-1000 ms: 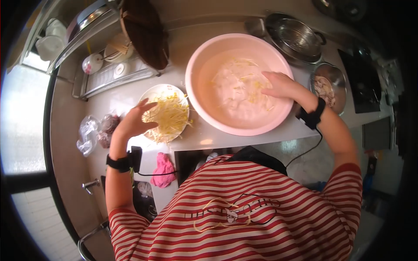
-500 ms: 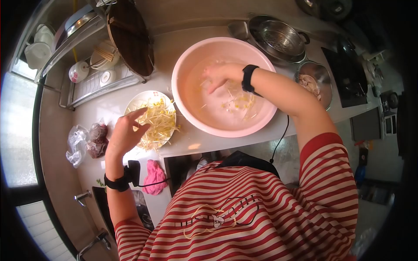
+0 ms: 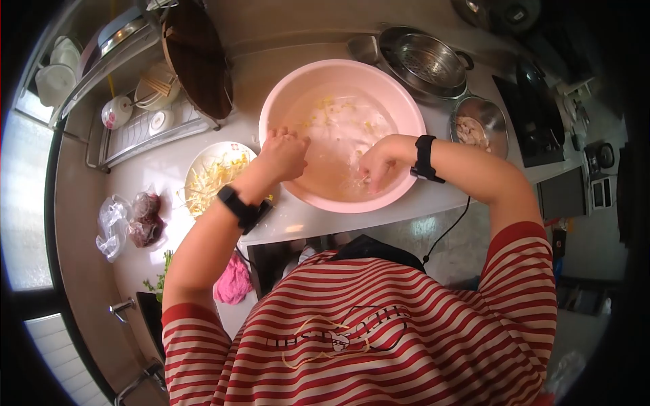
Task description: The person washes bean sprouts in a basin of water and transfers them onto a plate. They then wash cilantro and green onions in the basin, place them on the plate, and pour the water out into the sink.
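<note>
You wear the camera on your head, and it looks forward and steeply down past your own chest. Your striped shirt [image 3: 365,325] is nearest, filling the bottom centre of the frame, with your left forearm [image 3: 217,237] rising from the lower left and your right forearm [image 3: 467,172] coming in from the right. The pink basin [image 3: 271,101] sits just above centre, seen from overhead at middle range. Your lens is very wide: the desk [image 3: 298,227] spans the middle, a window [image 3: 30,196] curves along the left edge, the back wall [image 3: 298,20] crosses the top, and dark rounded corners close the view.
</note>
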Tool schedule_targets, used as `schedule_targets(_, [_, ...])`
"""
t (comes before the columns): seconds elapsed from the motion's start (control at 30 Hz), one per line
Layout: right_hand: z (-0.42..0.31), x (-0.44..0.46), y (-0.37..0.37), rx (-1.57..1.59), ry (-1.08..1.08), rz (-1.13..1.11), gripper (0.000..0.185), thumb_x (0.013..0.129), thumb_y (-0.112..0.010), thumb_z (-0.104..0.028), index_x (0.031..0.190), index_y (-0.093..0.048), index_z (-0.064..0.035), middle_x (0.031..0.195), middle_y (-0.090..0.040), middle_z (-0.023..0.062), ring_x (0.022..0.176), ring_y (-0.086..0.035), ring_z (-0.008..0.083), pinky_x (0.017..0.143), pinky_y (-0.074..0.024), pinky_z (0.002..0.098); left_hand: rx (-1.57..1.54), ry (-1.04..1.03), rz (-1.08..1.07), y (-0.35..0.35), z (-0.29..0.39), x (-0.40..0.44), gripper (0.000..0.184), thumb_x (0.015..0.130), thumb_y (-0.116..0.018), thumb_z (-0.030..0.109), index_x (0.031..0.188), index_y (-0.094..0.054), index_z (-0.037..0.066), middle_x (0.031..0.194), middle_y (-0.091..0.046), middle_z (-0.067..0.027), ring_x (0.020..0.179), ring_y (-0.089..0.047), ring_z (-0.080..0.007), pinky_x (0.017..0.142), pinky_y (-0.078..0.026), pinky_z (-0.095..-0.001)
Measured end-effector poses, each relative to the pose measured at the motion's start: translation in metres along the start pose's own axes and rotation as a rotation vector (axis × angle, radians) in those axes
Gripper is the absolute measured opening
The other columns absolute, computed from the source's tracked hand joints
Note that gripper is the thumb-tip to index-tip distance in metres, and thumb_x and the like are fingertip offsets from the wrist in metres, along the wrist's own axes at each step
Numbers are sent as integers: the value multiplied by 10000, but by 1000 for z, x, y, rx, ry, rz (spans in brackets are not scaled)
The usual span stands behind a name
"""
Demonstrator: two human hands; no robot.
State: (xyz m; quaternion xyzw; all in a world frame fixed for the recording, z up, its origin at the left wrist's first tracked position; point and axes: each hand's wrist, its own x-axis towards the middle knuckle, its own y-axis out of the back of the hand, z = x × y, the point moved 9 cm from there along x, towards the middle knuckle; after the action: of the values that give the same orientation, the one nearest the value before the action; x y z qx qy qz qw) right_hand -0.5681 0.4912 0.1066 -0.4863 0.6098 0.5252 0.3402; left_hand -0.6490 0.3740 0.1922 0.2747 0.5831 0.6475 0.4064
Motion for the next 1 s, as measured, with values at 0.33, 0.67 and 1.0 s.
schedule_targets(0.33, [-5,-33,15,239,235,217,83,682,-628,-73,650,-594,-4,564,-574,52,519,-542,130,499,-422,278,-215,-154,-427,-62,12,14,241,714,-544,32,938,-633,23,909,-632,-127,779,-615,-219,675,-490,-321])
schedule_targets(0.67, [-20,-68,88,1072,287,710,37,771,-575,-17,775,-594,15,680,-586,75,584,-571,109,528,-473,198,-1916,371,-145,-25,25,9,436,863,-554,350,1156,-474,38,952,-596,-105,816,-599,-171,708,-522,-311])
schedule_targets(1.0, [-115,-129,119,1138,684,622,391,822,-556,-132,1176,-475,12,921,-574,59,829,-555,124,687,-511,257,-1888,355,417,29,-52,-43,180,876,-519,113,1011,-552,-3,838,-615,-95,704,-616,-173,629,-532,-291])
